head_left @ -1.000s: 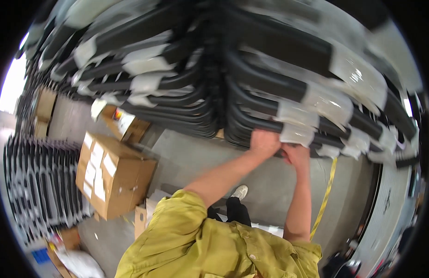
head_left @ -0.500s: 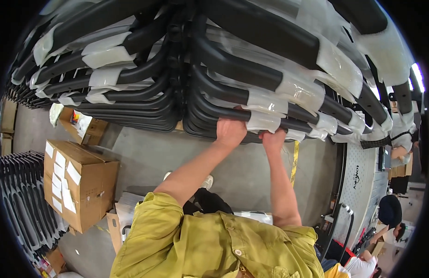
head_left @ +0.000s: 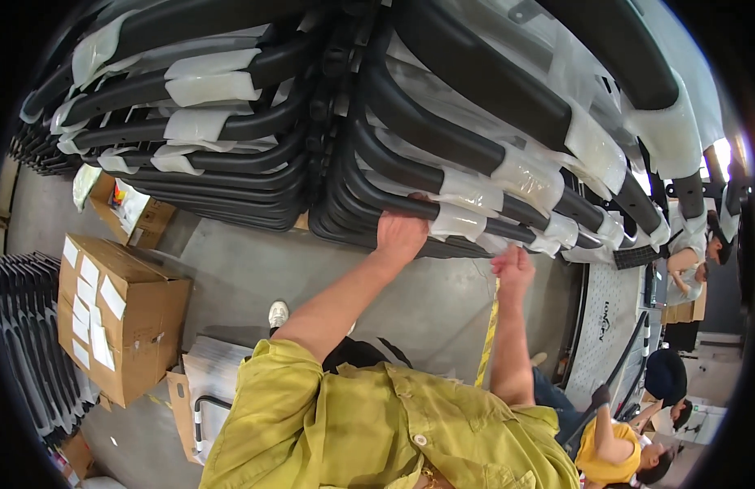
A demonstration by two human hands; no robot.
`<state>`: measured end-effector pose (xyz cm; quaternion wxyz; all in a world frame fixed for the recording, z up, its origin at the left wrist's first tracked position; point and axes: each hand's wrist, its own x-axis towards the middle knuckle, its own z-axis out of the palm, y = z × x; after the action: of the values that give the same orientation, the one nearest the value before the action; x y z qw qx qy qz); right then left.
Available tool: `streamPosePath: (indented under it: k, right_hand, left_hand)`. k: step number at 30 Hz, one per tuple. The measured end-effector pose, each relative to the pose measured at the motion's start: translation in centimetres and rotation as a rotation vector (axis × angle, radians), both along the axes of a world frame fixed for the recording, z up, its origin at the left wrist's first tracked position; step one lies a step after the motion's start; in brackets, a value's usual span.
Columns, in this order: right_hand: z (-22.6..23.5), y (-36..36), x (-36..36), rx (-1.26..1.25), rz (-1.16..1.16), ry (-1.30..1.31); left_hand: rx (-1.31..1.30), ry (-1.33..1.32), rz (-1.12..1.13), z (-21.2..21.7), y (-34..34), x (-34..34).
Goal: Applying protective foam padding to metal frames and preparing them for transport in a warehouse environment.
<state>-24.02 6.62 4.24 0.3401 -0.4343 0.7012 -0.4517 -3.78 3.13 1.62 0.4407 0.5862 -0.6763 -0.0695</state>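
Note:
Black bent tube frames [head_left: 442, 118] are stacked in front of me, with pale translucent foam wraps [head_left: 459, 220] around parts of their tubes. My left hand [head_left: 402, 238] is closed around one of the lower tubes, just left of a wrap; its fingertips are hidden behind the tube. My right hand [head_left: 514, 269] is just below the stack, its fingers drawn together at the loose edge of a wrap [head_left: 495, 242]. The fingers are slightly blurred, and what they pinch cannot be made out.
A second stack of wrapped black frames [head_left: 214, 130] stands at the left. Cardboard boxes [head_left: 153, 318] sit on the grey floor, with more frames [head_left: 35, 342] beyond. A yellow floor line [head_left: 488, 334] runs at the right. A person in yellow [head_left: 605, 448] holds a black tube there.
My right hand has moved down and right, away from the tube. The left keeps its grip. At the right, the person in yellow has come further into view with a black tube.

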Motion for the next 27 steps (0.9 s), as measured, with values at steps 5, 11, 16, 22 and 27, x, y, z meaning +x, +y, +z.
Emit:
streamPosePath:
  k: [5, 11, 16, 22, 27]
  right_hand:
    - [0.8, 0.1, 2.1, -0.045, 0.403, 0.628]
    - [-1.8, -1.3, 4.8, -0.285, 0.603, 1.148]
    - [-6.3, -6.8, -1.8, -0.158, 0.631, 1.025]
    - [-2.6, -1.0, 3.1, -0.152, 0.587, 1.214]
    - [-0.5, 1.5, 8.1, -0.344, 0.774, 1.04]
  left_hand:
    - [0.065, -0.025, 0.03, -1.3, 0.1, -0.5]
    - [0.047, -0.053, 0.044, -2.3, 0.2, -0.8]
    - [0.056, -0.016, 0.024, -1.4, -0.3, -1.1]
    - [0.167, -0.136, 0.018, -2.0, -0.1, -0.2]
    - [0.25, 0.095, -0.026, -2.4, -0.2, -1.2]
